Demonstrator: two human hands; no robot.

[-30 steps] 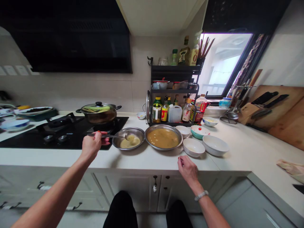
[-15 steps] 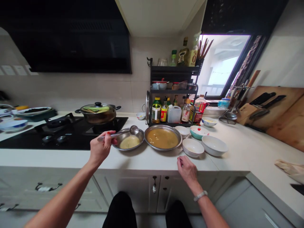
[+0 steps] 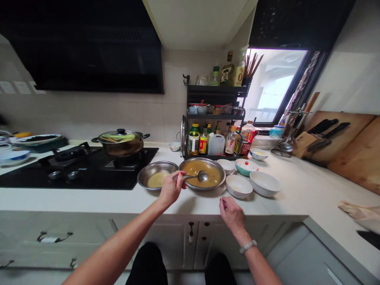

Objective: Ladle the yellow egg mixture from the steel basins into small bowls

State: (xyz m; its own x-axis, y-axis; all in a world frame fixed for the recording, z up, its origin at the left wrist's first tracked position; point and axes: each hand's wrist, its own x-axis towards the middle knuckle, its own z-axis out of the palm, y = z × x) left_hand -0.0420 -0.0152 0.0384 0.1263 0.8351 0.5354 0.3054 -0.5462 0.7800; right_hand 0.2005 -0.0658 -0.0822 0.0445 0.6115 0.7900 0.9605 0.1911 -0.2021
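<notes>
My left hand (image 3: pixel 172 190) is closed around the handle of a metal ladle (image 3: pixel 202 176). The ladle's round head is over the right steel basin (image 3: pixel 225 174), which contains cloudy brown liquid with pale bits; whether it touches the liquid I cannot tell. Just left of it is another steel basin (image 3: pixel 142 174), with a shallow pale yellowish liquid, partly behind my left hand. My right hand (image 3: pixel 232 213) is curled shut at the counter's front edge, nothing visible in it, in front of a white bowl (image 3: pixel 239 185).
To the right stand a larger white bowl (image 3: pixel 265 183), a green-rimmed bowl (image 3: pixel 246 167) and a small white bowl (image 3: pixel 226 165). Behind is a black rack (image 3: pixel 215 116) with seasoning bottles. A lidded pot (image 3: pixel 121 143) sits on the black stove (image 3: pixel 97 180) at left.
My left hand has moved the ladle rightward, from above the left basin to over the right basin of brown liquid. The right hand stays in nearly the same place.
</notes>
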